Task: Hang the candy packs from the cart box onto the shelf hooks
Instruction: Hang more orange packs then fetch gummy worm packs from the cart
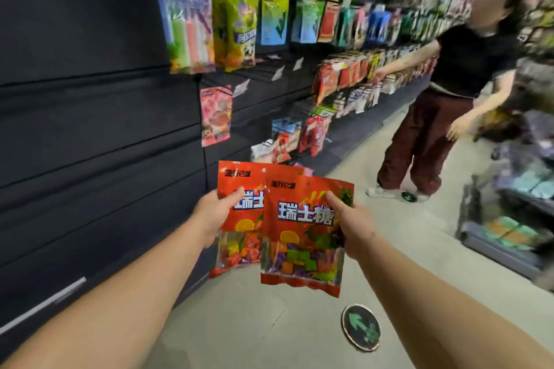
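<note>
Two red candy packs [302,234] — two hands; one bystander [449,93]

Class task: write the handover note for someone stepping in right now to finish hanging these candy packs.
Left hand: grips one red candy pack by its left edge.
Right hand: grips a second red candy pack by its right edge; it overlaps the front of the first.
Both packs are held in the aisle, off the shelf; neither is on a hook.
Done: two packs picked up.
Left: hang both on shelf hooks. A cart stands to the right, blurred. Another person works further down the aisle.
</note>
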Demonstrator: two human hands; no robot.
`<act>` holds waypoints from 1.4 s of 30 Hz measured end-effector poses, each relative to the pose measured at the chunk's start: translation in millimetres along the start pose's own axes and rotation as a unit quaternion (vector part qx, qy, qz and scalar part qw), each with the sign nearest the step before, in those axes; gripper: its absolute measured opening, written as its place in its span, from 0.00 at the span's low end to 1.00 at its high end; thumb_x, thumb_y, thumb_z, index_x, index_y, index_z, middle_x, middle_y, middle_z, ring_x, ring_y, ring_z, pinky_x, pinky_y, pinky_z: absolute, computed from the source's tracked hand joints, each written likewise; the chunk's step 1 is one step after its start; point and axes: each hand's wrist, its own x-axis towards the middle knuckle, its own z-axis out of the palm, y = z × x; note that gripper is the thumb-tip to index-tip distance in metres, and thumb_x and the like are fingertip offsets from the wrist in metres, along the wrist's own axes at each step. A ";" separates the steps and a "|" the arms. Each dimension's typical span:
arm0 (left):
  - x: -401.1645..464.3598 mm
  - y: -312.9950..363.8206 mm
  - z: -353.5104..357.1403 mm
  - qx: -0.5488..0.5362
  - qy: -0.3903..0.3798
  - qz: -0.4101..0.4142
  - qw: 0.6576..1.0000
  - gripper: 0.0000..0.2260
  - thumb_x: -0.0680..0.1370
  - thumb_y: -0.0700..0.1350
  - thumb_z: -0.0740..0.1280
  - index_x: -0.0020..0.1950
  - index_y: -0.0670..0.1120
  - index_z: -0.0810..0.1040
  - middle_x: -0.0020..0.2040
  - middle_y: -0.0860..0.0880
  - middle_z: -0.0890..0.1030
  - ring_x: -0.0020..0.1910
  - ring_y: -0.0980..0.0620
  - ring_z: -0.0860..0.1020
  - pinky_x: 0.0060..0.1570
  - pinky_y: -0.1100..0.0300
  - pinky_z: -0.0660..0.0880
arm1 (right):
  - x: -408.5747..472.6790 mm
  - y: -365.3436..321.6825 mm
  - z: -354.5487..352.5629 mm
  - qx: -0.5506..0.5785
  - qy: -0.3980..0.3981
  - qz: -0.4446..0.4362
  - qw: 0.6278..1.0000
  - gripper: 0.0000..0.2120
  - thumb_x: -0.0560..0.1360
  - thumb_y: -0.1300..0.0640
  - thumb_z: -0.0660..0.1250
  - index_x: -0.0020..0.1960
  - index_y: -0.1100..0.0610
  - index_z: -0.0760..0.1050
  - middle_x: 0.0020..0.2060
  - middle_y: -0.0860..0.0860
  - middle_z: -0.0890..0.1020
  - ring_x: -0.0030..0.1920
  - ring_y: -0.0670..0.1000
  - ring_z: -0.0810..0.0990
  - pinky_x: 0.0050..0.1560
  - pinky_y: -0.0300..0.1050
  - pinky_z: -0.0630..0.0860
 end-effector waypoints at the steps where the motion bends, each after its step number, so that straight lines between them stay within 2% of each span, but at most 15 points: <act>1: 17.2 2.3 10.3 0.000 -0.012 -0.005 1.000 0.07 0.80 0.48 0.69 0.56 0.47 0.80 0.49 0.45 0.86 0.42 0.48 0.84 0.33 0.60 0.81 | 16.1 -4.0 -4.5 0.001 0.003 -0.003 1.000 0.17 0.75 0.48 0.72 0.57 0.58 0.79 0.45 0.58 0.87 0.44 0.58 0.87 0.46 0.57 0.83; 4: 74.3 11.2 35.6 -0.005 -0.031 -0.018 0.999 0.10 0.80 0.49 0.69 0.57 0.45 0.80 0.49 0.43 0.86 0.44 0.45 0.84 0.36 0.57 0.81 | 64.7 -20.2 -11.4 0.001 0.023 -0.006 1.000 0.18 0.74 0.46 0.73 0.56 0.57 0.80 0.45 0.56 0.87 0.45 0.59 0.87 0.53 0.62 0.81; 10: 190.6 42.7 78.7 0.014 -0.071 -0.028 0.997 0.12 0.80 0.51 0.69 0.59 0.45 0.80 0.52 0.41 0.86 0.49 0.42 0.85 0.43 0.53 0.81 | 161.9 -67.8 -12.8 0.011 0.043 -0.014 0.999 0.11 0.76 0.49 0.71 0.52 0.56 0.80 0.44 0.56 0.87 0.44 0.57 0.86 0.48 0.56 0.83; 13: 240.8 50.5 100.9 0.018 -0.083 -0.034 0.996 0.16 0.79 0.52 0.70 0.62 0.45 0.79 0.52 0.41 0.86 0.51 0.39 0.85 0.48 0.48 0.82 | 205.4 -81.4 -17.7 0.020 0.056 -0.012 0.998 0.12 0.75 0.49 0.72 0.52 0.57 0.81 0.45 0.56 0.87 0.45 0.58 0.86 0.49 0.57 0.82; 20: 336.3 53.4 178.9 0.014 -0.095 -0.014 0.995 0.14 0.80 0.50 0.69 0.64 0.46 0.79 0.53 0.43 0.86 0.52 0.41 0.85 0.48 0.49 0.82 | 321.1 -106.0 -60.8 0.030 0.079 -0.013 0.996 0.18 0.73 0.47 0.74 0.58 0.57 0.80 0.47 0.56 0.87 0.47 0.60 0.86 0.53 0.62 0.81; 25: 398.1 51.4 251.1 -0.002 -0.065 -0.022 0.998 0.16 0.78 0.51 0.71 0.64 0.46 0.79 0.54 0.42 0.86 0.53 0.40 0.85 0.56 0.43 0.80 | 411.1 -136.1 -105.3 0.019 0.056 -0.011 0.998 0.19 0.73 0.46 0.74 0.56 0.58 0.80 0.45 0.56 0.87 0.46 0.60 0.86 0.54 0.63 0.80; 27: 420.6 54.3 283.7 -0.012 -0.043 -0.028 0.999 0.16 0.79 0.50 0.71 0.64 0.46 0.79 0.53 0.42 0.86 0.52 0.40 0.85 0.53 0.46 0.82 | 445.0 -154.4 -125.6 0.008 0.048 -0.009 0.999 0.17 0.72 0.45 0.74 0.55 0.56 0.81 0.44 0.55 0.87 0.47 0.60 0.86 0.55 0.62 0.80; 30: 449.3 63.3 329.8 -0.021 -0.029 -0.025 0.999 0.12 0.80 0.49 0.69 0.61 0.45 0.80 0.52 0.42 0.86 0.47 0.42 0.85 0.43 0.52 0.83 | 493.1 -182.9 -153.2 -0.016 0.037 -0.010 0.999 0.18 0.72 0.46 0.74 0.55 0.57 0.81 0.44 0.55 0.87 0.47 0.60 0.86 0.55 0.63 0.80; 32: 466.3 68.9 355.8 -0.034 -0.016 -0.022 0.999 0.11 0.80 0.49 0.68 0.59 0.46 0.80 0.52 0.43 0.86 0.46 0.43 0.85 0.44 0.52 0.83 | 524.2 -202.9 -167.4 -0.023 0.026 -0.015 0.999 0.15 0.74 0.48 0.73 0.54 0.58 0.82 0.43 0.55 0.87 0.46 0.59 0.86 0.53 0.64 0.80; 35: 490.3 70.3 379.6 -0.057 0.006 -0.026 0.998 0.06 0.80 0.48 0.69 0.53 0.47 0.81 0.46 0.47 0.87 0.44 0.45 0.84 0.47 0.53 0.81 | 562.8 -221.8 -176.4 -0.029 0.002 -0.012 1.000 0.13 0.74 0.49 0.73 0.51 0.58 0.81 0.40 0.55 0.87 0.45 0.59 0.86 0.53 0.63 0.81; 39: 531.5 73.9 390.8 -0.068 0.034 -0.029 0.997 0.07 0.79 0.49 0.70 0.54 0.48 0.80 0.47 0.46 0.87 0.44 0.45 0.85 0.45 0.53 0.81 | 614.0 -229.1 -172.2 -0.023 -0.031 -0.003 0.999 0.09 0.77 0.51 0.70 0.50 0.57 0.80 0.34 0.51 0.87 0.36 0.53 0.86 0.47 0.56 0.82; 42: 569.6 72.3 390.3 -0.069 0.044 -0.048 0.995 0.10 0.78 0.50 0.71 0.57 0.46 0.80 0.49 0.43 0.87 0.47 0.41 0.85 0.51 0.48 0.81 | 656.6 -231.8 -159.9 -0.022 -0.045 0.003 0.999 0.10 0.77 0.52 0.69 0.52 0.58 0.79 0.34 0.52 0.87 0.33 0.51 0.86 0.40 0.50 0.82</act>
